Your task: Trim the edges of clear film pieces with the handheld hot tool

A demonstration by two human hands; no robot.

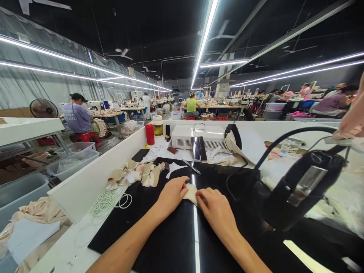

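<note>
A small cream fabric piece [190, 192] lies on the glossy black work surface [167, 235], between my two hands. My left hand [172, 193] has its fingers closed on the piece's left edge. On the right edge, my right hand [217, 210] pinches the same piece with thumb and fingertips. Just beyond them are a white paper pattern [174, 169] and a silver pen [191, 167]. Bundles of beige fabric pieces [150, 174] sit to the left, near pale green elastic loops [105, 201].
A white vented box [182, 136], phone [199, 148], red cylinder [149, 134] and jar [157, 126] stand at the back. To the right are a black bag-like object [304, 189] with a thick cable and another person's hand [349, 117]. Bins [22, 189] stand left.
</note>
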